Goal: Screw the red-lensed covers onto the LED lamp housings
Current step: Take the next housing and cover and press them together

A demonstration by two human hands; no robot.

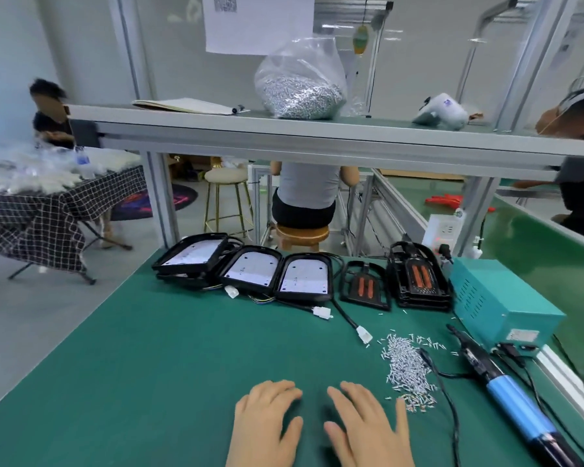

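Observation:
Several black LED lamp housings [304, 278] with white boards lie in a row at the far side of the green table [149, 365], their cables and white plugs trailing toward me. Right of them lies a single red-lensed cover [364, 287] and a stack of more covers [418, 278]. A heap of small silver screws [406, 367] is spread on the mat. A blue electric screwdriver [509, 396] lies to the right of the screws. My left hand [263, 423] and my right hand [368, 429] rest flat on the mat near me, holding nothing.
A teal power box [499, 305] stands at the right edge. An overhead shelf [317, 136] carries a big bag of screws [300, 85], a notebook and a white tool. Other people sit beyond the bench and at the right. A checked-cloth table stands at left.

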